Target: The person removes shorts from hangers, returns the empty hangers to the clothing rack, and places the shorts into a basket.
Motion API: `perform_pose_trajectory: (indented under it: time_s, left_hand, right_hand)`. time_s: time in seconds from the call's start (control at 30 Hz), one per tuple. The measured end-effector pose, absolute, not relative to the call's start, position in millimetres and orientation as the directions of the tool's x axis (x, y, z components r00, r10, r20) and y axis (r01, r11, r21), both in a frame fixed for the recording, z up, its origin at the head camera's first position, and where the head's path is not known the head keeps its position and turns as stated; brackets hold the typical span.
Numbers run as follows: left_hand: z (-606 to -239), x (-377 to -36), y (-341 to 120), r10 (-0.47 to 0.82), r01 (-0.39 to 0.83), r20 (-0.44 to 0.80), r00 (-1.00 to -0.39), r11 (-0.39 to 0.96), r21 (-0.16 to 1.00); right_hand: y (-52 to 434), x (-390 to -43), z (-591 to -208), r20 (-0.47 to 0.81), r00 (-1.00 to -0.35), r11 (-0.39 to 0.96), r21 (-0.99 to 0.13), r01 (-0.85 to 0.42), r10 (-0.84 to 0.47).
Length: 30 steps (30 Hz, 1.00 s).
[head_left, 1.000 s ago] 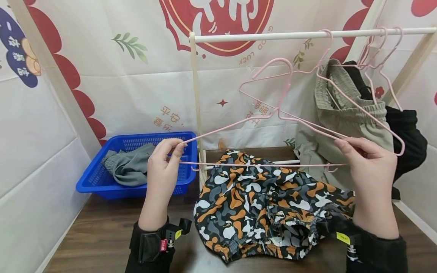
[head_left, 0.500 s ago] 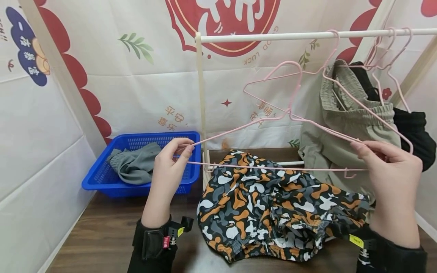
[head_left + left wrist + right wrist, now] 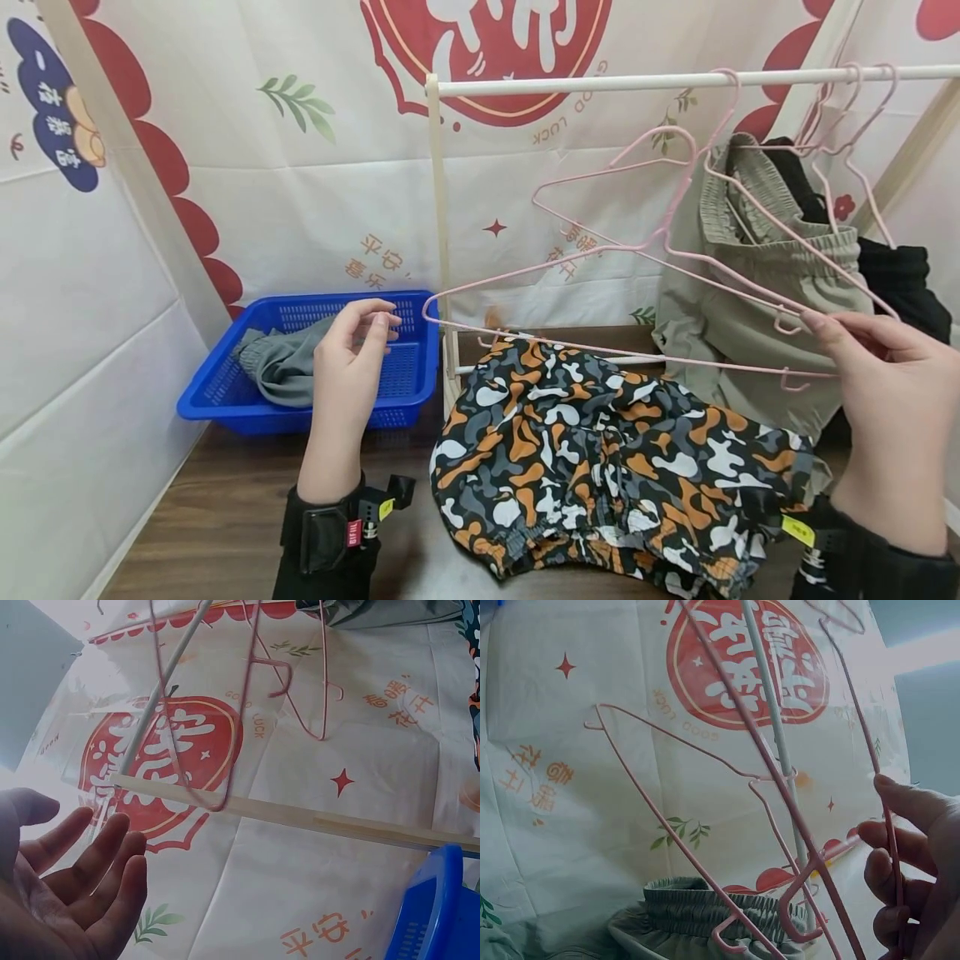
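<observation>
**Pink hanger, held at one end, patterned shorts below**

Pink hanger [image 3: 663,235]: at your 3 o'clock, hook uppermost, its right end pinched between thumb and fingers of your right hand [image 3: 900,387].
Left hand [image 3: 347,358]: at 8 o'clock, before the blue basket [image 3: 251,419]; fingers apart, loosely bent, holding nothing. A narrow gap parts the fingertips from the hanger's free end, at their 3 o'clock.
Patterned shorts [image 3: 600,475]: at 5 o'clock on the table [image 3: 217,500]; a strip of tabletop runs between their left edge and your left sleeve. The hanger's lower bar crosses their top edge in the head view — whether it touches, you cannot tell.
Rail [image 3: 570,84]: 12 to 2 o'clock, higher than the hook in that view.
Khaki trousers [image 3: 787,275]: hung at 3 o'clock, behind the hanger's right half.
Left wrist view only: your palm, and fingers fanned toward 1 o'clock.
Right wrist view only: your curled fingers along the bar — mostly hidden from the head view.
Grey garment [image 3: 288,367]: inside the basket, seen whole in neither wrist view.
</observation>
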<state>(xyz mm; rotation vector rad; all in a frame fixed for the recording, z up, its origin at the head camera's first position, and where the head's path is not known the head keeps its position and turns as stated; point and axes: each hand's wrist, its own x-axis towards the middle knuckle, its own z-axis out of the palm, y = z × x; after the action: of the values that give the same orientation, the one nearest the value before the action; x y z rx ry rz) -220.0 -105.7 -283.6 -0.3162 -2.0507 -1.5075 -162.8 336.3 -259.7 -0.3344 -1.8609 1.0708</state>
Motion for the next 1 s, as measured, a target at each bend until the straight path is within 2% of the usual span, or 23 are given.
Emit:
perform_pose_trajectory:
  time_s: [0.33, 0.5, 0.8, 1.0]
  left_hand:
    - [-281.2, -217.2, -105.6, -0.124, 0.513, 0.569, -0.813, 0.311, 0.800]
    - [-280.7, -217.7, -105.9, -0.120, 0.527, 0.579, -0.806, 0.299, 0.795]
    - [-280.8, -217.2, -103.5, -0.117, 0.523, 0.574, -0.811, 0.295, 0.800]
    - [-280.7, -216.9, -102.6, -0.106, 0.531, 0.577, -0.810, 0.286, 0.798]
  right_hand:
    - [336.4, -156.1, -258.3, 0.501, -0.525, 0.559, -0.827, -0.056, 0.689]
    - [335.3, -154.1, -256.3, 0.501, -0.516, 0.575, -0.818, -0.022, 0.695]
    - [329.7, -153.2, -256.6, 0.541, -0.501, 0.601, -0.797, -0.050, 0.676]
    - [331.7, -156.9, -258.2, 0.513, -0.545, 0.599, -0.800, -0.023, 0.664]
